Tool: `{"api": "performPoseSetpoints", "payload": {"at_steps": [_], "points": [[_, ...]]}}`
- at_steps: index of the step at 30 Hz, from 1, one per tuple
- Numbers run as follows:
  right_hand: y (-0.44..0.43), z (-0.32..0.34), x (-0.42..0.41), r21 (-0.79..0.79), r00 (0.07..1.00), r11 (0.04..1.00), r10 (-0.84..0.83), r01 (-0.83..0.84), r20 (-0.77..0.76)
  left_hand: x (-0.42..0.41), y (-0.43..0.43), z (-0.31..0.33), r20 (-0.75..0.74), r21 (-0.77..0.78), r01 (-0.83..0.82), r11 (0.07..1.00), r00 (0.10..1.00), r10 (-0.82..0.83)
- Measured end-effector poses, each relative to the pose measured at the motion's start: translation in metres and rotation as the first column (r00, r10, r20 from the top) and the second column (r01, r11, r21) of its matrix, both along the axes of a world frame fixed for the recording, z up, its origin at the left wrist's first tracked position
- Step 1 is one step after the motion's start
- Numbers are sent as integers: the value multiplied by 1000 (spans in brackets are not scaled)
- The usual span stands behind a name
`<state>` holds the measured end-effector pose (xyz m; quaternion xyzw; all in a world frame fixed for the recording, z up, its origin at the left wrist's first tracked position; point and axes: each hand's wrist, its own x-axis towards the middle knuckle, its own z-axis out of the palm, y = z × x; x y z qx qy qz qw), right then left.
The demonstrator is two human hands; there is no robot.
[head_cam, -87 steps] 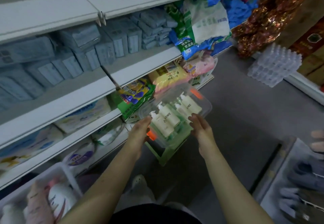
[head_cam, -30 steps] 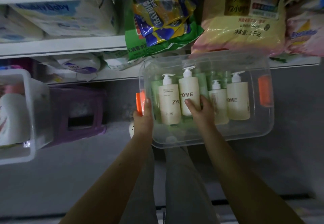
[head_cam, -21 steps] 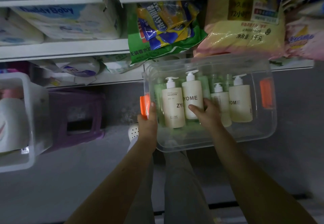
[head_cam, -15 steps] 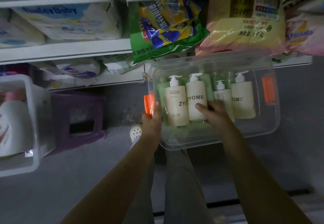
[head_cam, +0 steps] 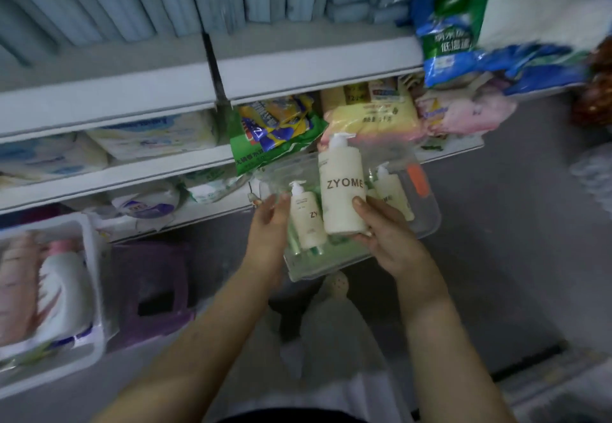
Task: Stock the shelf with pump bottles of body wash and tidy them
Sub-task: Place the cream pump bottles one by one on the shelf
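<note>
My right hand (head_cam: 389,237) grips a cream ZYOME pump bottle (head_cam: 342,187), held upright and raised above the clear plastic bin (head_cam: 427,223). Two more cream pump bottles stand in the bin: one at the left (head_cam: 306,220) and one at the right (head_cam: 390,192). Green bottles lie under them. My left hand (head_cam: 270,220) hovers by the bin's left side with straight fingers, holding nothing. The bin has an orange latch (head_cam: 418,179) on its right end.
White shelves (head_cam: 159,97) run across the top, stocked with blue packs, diaper packs, a green and yellow bag (head_cam: 275,131) and pink and yellow packs. A white bin of pink bottles (head_cam: 49,293) and a purple stool (head_cam: 152,293) stand at the left on the grey floor.
My right hand has lifted one ZYOME bottle up out of the bin. My left hand has let go of the bin's left edge. The view has tilted up toward the shelves.
</note>
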<state>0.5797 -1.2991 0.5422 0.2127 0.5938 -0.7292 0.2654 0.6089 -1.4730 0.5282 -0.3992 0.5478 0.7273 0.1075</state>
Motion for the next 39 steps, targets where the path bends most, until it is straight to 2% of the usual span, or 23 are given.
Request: {"api": "performPoseSetpoints", "payload": {"at_steps": [3,5,12,17,22,26,31,36,39], "points": [[0,39,1,-73,987,993,84,-95,-137,-1,8,48,-189,54,148,988,973,-135],[4,64,-2,-58,964,982,167,-182,-206,-2,20,73,-266,68,151,986,955,-128],[28,124,-36,85,849,914,402,-398,-343,-16,53,126,-434,41,-20,999,900,36],[45,144,-50,78,807,901,419,-427,-416,-10,79,149,-511,8,-125,992,852,112],[38,158,-42,-35,760,838,476,-545,-443,17,82,169,-579,11,-270,963,783,226],[9,177,-21,-41,686,766,549,-642,-478,48,63,182,-621,-51,-343,938,746,239],[-51,192,25,-135,655,684,594,-716,-467,106,11,193,-656,-136,-417,899,718,234],[-133,196,90,-98,534,556,711,-825,-458,191,-56,199,-651,-84,-519,850,675,348],[-191,201,148,-147,493,484,738,-863,-460,259,-103,205,-634,-77,-581,811,655,410]]}}
